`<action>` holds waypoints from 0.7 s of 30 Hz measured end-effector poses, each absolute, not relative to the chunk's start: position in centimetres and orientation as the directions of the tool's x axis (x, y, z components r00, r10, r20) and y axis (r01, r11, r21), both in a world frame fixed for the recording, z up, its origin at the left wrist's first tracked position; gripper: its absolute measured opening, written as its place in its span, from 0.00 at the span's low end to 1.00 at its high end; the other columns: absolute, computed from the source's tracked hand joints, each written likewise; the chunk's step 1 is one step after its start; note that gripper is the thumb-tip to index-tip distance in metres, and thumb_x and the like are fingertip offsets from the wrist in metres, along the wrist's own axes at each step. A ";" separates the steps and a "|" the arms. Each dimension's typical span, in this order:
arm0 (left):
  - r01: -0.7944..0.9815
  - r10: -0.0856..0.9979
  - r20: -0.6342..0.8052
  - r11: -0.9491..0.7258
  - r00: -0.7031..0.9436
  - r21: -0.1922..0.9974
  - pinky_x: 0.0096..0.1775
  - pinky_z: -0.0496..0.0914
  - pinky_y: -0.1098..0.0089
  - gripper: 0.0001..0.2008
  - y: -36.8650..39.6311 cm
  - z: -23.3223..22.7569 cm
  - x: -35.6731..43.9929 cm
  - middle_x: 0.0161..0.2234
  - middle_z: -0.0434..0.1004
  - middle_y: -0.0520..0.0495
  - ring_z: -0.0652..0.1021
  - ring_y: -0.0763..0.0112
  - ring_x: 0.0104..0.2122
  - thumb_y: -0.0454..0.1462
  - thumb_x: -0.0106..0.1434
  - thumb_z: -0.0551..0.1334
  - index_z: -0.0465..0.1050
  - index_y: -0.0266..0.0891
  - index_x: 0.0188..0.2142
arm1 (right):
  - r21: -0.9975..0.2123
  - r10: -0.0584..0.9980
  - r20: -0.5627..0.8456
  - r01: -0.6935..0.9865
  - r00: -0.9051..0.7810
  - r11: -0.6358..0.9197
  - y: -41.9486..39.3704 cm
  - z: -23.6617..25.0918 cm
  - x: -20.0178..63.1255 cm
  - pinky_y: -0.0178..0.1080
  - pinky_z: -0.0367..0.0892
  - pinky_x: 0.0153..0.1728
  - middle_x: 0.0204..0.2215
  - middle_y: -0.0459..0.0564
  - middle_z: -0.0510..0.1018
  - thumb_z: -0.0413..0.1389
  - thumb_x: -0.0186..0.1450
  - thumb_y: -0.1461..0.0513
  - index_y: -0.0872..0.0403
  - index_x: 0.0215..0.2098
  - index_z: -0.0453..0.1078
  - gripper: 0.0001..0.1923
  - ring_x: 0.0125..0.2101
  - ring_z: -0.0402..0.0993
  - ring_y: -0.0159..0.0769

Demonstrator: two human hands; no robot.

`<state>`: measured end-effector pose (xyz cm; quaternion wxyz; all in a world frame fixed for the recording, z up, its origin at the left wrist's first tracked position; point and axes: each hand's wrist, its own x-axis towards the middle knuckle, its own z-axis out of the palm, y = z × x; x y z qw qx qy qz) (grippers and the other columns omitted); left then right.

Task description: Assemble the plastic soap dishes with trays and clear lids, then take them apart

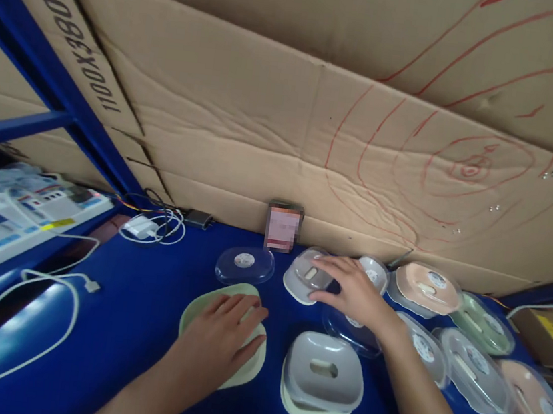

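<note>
— Nearest the camera, what do the hands rest on?
— Left hand lies flat, fingers spread and loose, on a pale green lid on the blue surface. It presses down and grips nothing.
— And the right hand?
— It reaches further out, fingers curled lightly over a clear dish that sits on the surface near the cardboard wall. Whether it truly pinches the dish I cannot tell.
— What sits between the arms?
— One grey tray with a slot in its middle, stacked on a pale base.
— Anything else around?
— Another clear lid left of the dish, a row of pink, green and clear containers running off to the right, and a white cable looped at the left beside a charger.
</note>
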<state>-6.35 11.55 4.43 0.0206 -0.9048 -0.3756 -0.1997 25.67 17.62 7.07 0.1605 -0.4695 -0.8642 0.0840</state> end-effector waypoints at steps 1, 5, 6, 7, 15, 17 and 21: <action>0.672 0.648 0.416 -0.732 0.638 0.111 0.50 0.76 0.54 0.11 11.4 4.2 -5.7 0.53 0.83 0.41 0.84 0.52 0.49 0.39 0.77 0.59 0.75 0.42 0.55 | -0.309 0.847 0.198 0.788 -0.494 0.532 17.7 7.2 25.7 0.54 0.69 0.61 0.61 0.56 0.79 0.69 0.68 0.46 0.45 0.68 0.72 0.33 0.60 0.75 0.51; 0.669 0.649 0.444 -0.731 0.618 0.136 0.52 0.76 0.53 0.19 10.7 3.2 -3.9 0.61 0.79 0.39 0.82 0.50 0.54 0.43 0.79 0.57 0.70 0.42 0.65 | -0.311 0.876 0.195 0.819 -0.441 0.481 18.0 7.0 25.2 0.51 0.71 0.56 0.51 0.56 0.79 0.70 0.65 0.42 0.49 0.62 0.76 0.33 0.52 0.76 0.51; 0.669 0.652 0.434 -0.731 0.622 0.139 0.53 0.76 0.52 0.21 10.6 3.1 -3.7 0.62 0.78 0.38 0.82 0.50 0.55 0.44 0.80 0.57 0.69 0.42 0.67 | -0.304 0.879 0.197 0.825 -0.435 0.477 18.0 6.8 25.0 0.51 0.71 0.56 0.51 0.56 0.79 0.70 0.65 0.42 0.50 0.61 0.76 0.34 0.52 0.76 0.50; 0.664 0.651 0.421 -0.734 0.632 0.138 0.54 0.76 0.51 0.22 10.6 2.9 -3.5 0.63 0.77 0.38 0.81 0.49 0.56 0.45 0.80 0.57 0.68 0.42 0.68 | -0.297 0.880 0.202 0.829 -0.430 0.473 18.0 6.7 24.8 0.50 0.71 0.55 0.50 0.56 0.79 0.70 0.65 0.42 0.50 0.61 0.77 0.34 0.51 0.77 0.50; 0.663 0.636 0.345 -0.747 0.690 0.051 0.56 0.74 0.45 0.26 12.1 1.8 -1.4 0.62 0.76 0.34 0.79 0.46 0.57 0.50 0.79 0.58 0.67 0.41 0.70 | -0.217 0.873 0.225 0.852 -0.432 0.477 18.0 6.4 24.1 0.48 0.67 0.55 0.48 0.56 0.81 0.62 0.70 0.39 0.52 0.58 0.80 0.30 0.51 0.77 0.49; 0.674 0.642 0.328 -0.739 0.693 0.023 0.55 0.74 0.44 0.23 12.4 1.8 -0.7 0.59 0.78 0.35 0.80 0.46 0.55 0.49 0.79 0.58 0.71 0.41 0.66 | -0.194 0.880 0.201 0.863 -0.430 0.467 18.2 6.5 24.2 0.49 0.66 0.55 0.46 0.57 0.82 0.61 0.73 0.42 0.54 0.55 0.81 0.27 0.51 0.78 0.50; 0.678 0.635 0.364 -0.735 0.681 0.016 0.56 0.72 0.44 0.18 12.4 2.1 -0.2 0.55 0.80 0.36 0.80 0.48 0.53 0.47 0.80 0.56 0.75 0.39 0.59 | -0.186 0.891 0.195 0.876 -0.411 0.445 18.1 7.3 24.4 0.51 0.64 0.56 0.50 0.60 0.83 0.57 0.78 0.51 0.56 0.59 0.78 0.20 0.53 0.77 0.51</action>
